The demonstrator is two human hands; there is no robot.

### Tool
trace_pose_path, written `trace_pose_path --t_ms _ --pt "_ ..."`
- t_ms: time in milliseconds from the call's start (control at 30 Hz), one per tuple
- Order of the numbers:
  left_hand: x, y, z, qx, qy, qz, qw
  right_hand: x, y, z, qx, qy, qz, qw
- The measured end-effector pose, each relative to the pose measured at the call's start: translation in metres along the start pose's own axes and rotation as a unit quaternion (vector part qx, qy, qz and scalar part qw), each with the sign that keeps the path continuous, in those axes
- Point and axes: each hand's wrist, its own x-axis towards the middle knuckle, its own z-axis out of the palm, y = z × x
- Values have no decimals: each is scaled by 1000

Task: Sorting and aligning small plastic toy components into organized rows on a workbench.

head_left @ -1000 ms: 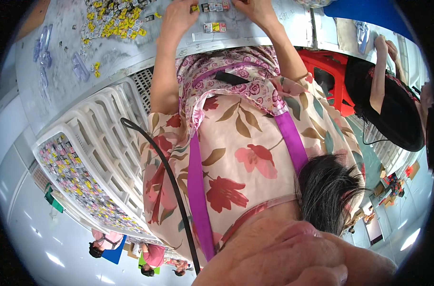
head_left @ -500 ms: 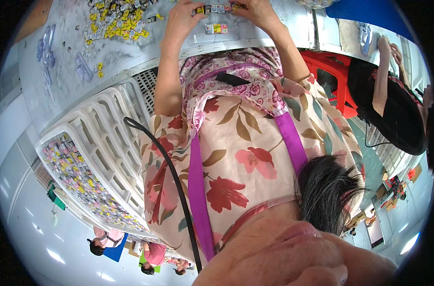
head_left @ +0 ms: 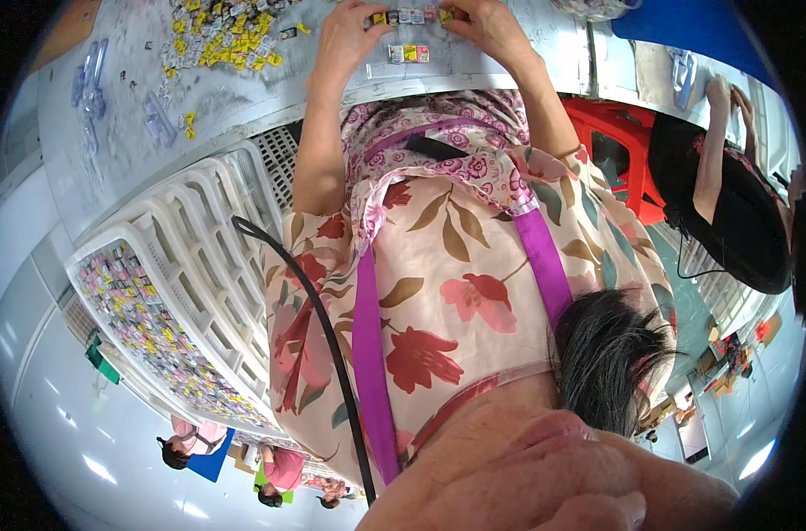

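Noon on our clock face was where the action sat: our left hand (head_left: 348, 34) and right hand (head_left: 487, 26) were apart, one at each end of a row of small pieces (head_left: 411, 16) at the pale worktable (head_left: 129, 164). Each was pinched on a yellowish end piece, so we figure holding from both ends kept the line straight and snug. Dark, pale and pinkish bits sat in between.

Just below that, nearer the table's edge, a shorter row (head_left: 410, 54) lay by itself. It looked like it had a shallow clear tray around it, but honestly the glare made that hard to swear to. Close in like that, it was probably easy to reach.

Around 11 we had a loose heap of yellow and pale pieces (head_left: 222, 40), likely off to the side so it didn't crowd our hands. Clear plastic parts (head_left: 159, 119) lay at 10. At 9, white crates (head_left: 155, 248) were stacked up, presumably to save floor space, the outer one loaded with colourful pieces. Out at 2, past a red plastic seat (head_left: 637, 155), were a co-worker's hands (head_left: 720, 93), close together.
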Motion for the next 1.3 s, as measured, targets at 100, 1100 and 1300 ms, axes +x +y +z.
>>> trace_pose_path --t_ms 100,1100,1300 --pt "1 4 1 5 -3 -35 999 6 2 -2 -14 -61 77 995" --pt "85 -122 -99 56 164 -71 982 0 -5 -2 69 26 -6 997" --pt "130 -181 -106 128 196 -214 948 -12 -10 7 -4 103 75 992"
